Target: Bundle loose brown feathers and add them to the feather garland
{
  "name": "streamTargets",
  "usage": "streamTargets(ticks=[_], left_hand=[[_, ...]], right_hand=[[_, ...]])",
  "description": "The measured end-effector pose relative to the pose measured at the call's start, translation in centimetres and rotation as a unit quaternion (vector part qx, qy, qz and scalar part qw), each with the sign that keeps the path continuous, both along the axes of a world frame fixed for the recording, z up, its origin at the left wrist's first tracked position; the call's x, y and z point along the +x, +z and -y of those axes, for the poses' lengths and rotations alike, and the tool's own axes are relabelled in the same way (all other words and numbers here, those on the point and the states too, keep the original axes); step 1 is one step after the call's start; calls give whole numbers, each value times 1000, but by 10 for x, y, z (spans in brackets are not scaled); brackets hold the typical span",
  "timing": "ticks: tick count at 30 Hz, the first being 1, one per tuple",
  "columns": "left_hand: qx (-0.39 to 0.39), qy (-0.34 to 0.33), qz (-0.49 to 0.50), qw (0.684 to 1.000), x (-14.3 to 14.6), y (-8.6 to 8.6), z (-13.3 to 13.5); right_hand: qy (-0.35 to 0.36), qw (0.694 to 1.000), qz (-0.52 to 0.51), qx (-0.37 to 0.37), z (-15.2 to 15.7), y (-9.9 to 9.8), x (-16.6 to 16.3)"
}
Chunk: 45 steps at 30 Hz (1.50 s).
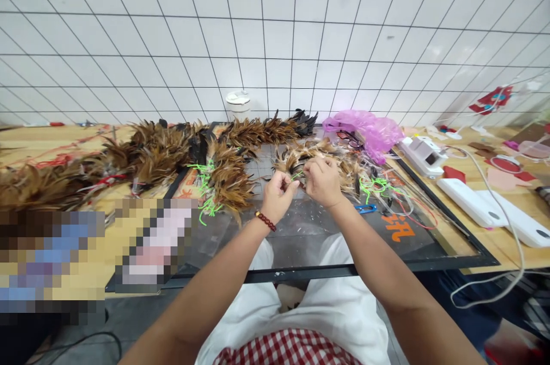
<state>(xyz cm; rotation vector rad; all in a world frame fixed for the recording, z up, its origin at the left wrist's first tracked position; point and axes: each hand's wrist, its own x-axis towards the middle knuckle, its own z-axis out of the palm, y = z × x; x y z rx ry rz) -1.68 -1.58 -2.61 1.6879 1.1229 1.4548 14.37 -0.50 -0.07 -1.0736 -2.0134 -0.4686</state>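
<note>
My left hand (277,196), with a dark red bead bracelet (266,220) at the wrist, is closed in a pinch. Close beside it, my right hand (323,181) has its fingers bent together, knuckles up. A short bright green string (297,175) runs between the fingertips of both hands. Just behind them lies a loose pile of light brown and cream feathers (301,153), partly hidden by my right hand. To the left is a bundle of brown feathers (232,181) with green strings (207,193) at its side. More green strings (378,184) lie right of my right hand.
Long brown feather garlands (158,147) stretch along the left and back. A white lidded cup (238,104) stands by the wall grid. At right are a pink plastic bag (365,130), blue scissors or clip (365,208), white power strips (472,201) and a trailing cable (518,239). The black-framed panel (309,275) has its edge near my lap.
</note>
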Motion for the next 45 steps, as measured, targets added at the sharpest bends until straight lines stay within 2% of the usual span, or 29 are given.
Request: streamTargets(ticks=[5,15,22,25,29,34,37,41,45], left_hand=[[15,57,-63,996,-3,4,-1],[22,72,-71,995,-9,1,-7],[-6,84,-84,993,-10,-2,-10],[-51,74,-48,995,-9,-7,-15],[-145,1,33,989,-5,-12,-18],[-252,-63,204,944,0,-7,-17],[-255,-76,249,931,1,-4,-17],[-249,-81,237,936,2,-5,-17],[-247,-76,238,936,1,-6,-17]], right_hand=[[28,999,11,-17,1,-5,-5],[62,998,-6,8,1,-7,-7],[63,997,29,16,3,-11,-12],[69,997,40,20,5,-11,-14],[68,997,40,18,4,-9,-12],[37,999,30,22,0,-9,-4],[15,999,33,22,-2,-9,-1],[-5,999,46,25,-5,-11,2],[-26,997,66,-9,-5,-14,1]])
